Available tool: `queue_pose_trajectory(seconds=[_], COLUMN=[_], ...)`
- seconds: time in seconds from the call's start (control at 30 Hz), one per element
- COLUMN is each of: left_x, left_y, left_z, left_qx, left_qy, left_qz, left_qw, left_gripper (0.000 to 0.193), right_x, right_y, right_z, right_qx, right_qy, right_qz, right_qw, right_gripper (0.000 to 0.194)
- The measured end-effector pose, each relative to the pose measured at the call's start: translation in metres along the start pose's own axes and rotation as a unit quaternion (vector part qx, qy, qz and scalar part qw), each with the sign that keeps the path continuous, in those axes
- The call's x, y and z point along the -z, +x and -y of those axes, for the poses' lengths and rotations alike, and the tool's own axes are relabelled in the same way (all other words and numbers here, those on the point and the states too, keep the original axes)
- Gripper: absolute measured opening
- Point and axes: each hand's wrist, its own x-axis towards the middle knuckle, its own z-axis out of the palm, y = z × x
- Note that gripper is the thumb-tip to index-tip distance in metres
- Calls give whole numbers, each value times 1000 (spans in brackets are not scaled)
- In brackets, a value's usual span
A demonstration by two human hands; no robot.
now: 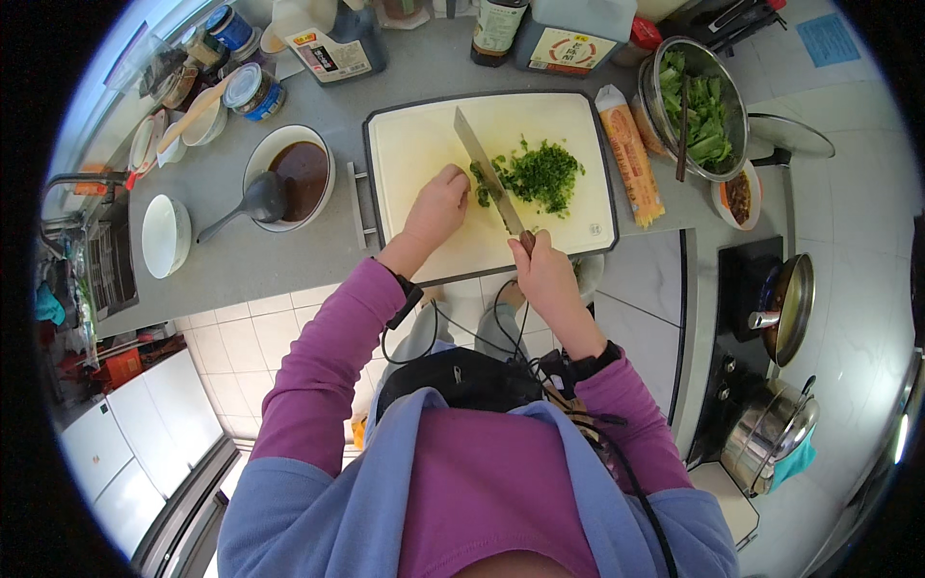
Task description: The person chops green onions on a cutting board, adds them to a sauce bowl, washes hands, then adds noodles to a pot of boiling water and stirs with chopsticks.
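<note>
My right hand (538,264) is shut on the handle of a kitchen knife (488,170), whose blade points up and to the left over the white cutting board (412,144). Chopped green herbs (545,177) lie in a pile to the right of the blade, with a small clump at its left side. My left hand (441,202) is above the board, left of the blade, its fingers curled; whether they pinch a bit of herb cannot be told. Green bits cling to the blade near the handle.
Left of the board stand a bowl of brown sauce (307,177) with a ladle (264,199) and a white bowl (166,236). At right are a noodle packet (629,155), a metal colander of leafy greens (737,108) and a pan (795,311) on the stove. Bottles line the back.
</note>
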Motion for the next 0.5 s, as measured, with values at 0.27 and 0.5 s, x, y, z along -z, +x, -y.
queue_pose_trajectory(seconds=[0.27, 0.5], left_x=[20, 30], left_y=[-6, -8], left_z=[6, 3], left_qx=[41, 23], left_qy=[-78, -89], left_qz=[-19, -2], left_qw=[996, 996], left_gripper=[10, 11], right_x=[-3, 28], right_y=[-8, -21], right_z=[-1, -41], right_qx=[-50, -108], right_qy=[24, -84], right_qz=[-33, -123], right_qw=[998, 983], right_gripper=[32, 36])
